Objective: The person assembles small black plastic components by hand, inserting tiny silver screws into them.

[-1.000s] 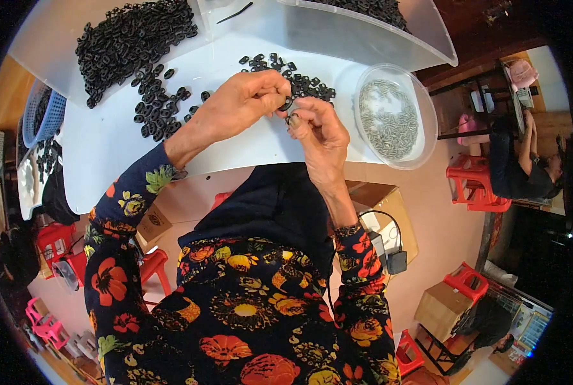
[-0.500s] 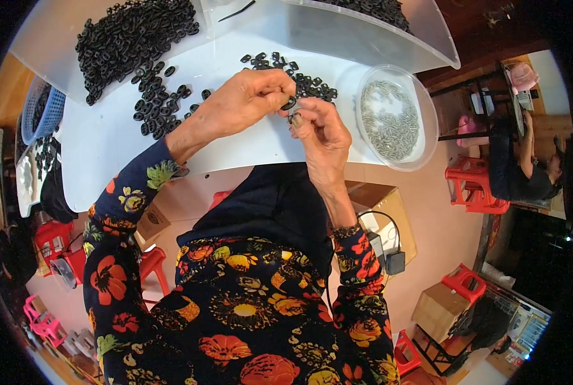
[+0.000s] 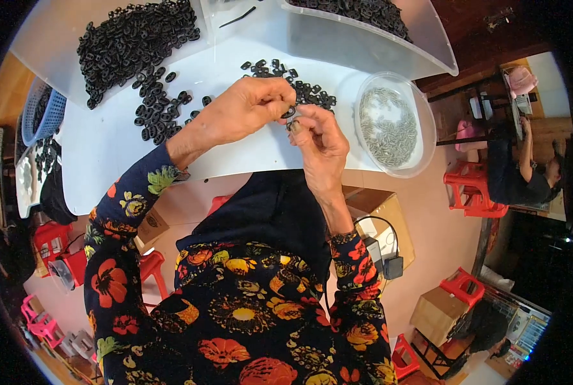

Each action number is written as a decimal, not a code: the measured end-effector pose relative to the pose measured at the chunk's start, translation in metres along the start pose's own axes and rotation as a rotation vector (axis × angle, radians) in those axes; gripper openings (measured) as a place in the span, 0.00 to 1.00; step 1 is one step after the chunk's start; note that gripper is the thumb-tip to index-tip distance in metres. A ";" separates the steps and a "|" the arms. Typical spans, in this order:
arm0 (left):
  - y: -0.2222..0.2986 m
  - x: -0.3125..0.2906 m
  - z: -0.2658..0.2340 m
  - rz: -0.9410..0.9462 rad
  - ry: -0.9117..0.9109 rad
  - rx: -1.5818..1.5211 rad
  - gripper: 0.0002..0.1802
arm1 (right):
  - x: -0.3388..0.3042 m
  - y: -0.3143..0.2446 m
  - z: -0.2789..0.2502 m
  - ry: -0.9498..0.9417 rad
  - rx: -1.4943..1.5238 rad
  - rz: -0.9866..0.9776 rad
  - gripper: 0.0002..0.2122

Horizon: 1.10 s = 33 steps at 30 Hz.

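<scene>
Close together above the white table (image 3: 235, 157), my two hands meet near its front edge. My left hand (image 3: 241, 110) pinches a small black oval part (image 3: 289, 111) between thumb and fingertips. Just right of it, my right hand (image 3: 323, 140) is closed in a pinch, its thumb and fingertips around something dark and too small to make out. Behind my hands lie several loose black parts (image 3: 315, 96), and more black oval parts (image 3: 153, 109) are spread out to the left. A round clear tub (image 3: 425, 138) of small silvery pins (image 3: 389, 138) stands right of my right hand.
A clear bin (image 3: 49, 61) heaped with black parts stands at the back left, another bin (image 3: 370, 54) at the back right. A blue basket (image 3: 50, 115) is at the far left. Cardboard boxes (image 3: 395, 224) and red stools (image 3: 466, 183) stand around; another person (image 3: 524, 170) sits right.
Both hands have shifted slightly toward me, still pinching close together. The black part in my left hand shows a little more between the fingertips.
</scene>
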<state>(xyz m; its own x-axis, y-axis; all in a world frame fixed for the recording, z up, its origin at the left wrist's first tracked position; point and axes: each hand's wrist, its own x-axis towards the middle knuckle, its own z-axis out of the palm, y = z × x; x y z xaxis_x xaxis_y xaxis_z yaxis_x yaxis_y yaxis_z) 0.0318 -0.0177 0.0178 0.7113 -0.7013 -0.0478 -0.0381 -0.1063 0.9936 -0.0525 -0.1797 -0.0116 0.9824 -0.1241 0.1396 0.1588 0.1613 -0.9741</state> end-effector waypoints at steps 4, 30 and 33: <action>0.008 0.003 0.003 0.014 0.017 0.145 0.07 | -0.001 -0.001 0.001 0.001 -0.008 -0.003 0.12; 0.014 0.000 0.021 0.098 0.198 0.065 0.11 | -0.001 0.006 0.002 0.170 -0.005 -0.076 0.11; -0.001 -0.005 0.026 0.094 0.216 0.106 0.14 | -0.001 0.005 0.003 0.163 -0.004 -0.090 0.12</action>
<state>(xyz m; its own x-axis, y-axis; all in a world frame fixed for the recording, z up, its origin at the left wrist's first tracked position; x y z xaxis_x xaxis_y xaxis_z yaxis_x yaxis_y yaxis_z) 0.0095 -0.0325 0.0146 0.8344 -0.5455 0.0784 -0.1761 -0.1291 0.9759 -0.0525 -0.1763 -0.0159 0.9352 -0.2948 0.1961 0.2450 0.1388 -0.9595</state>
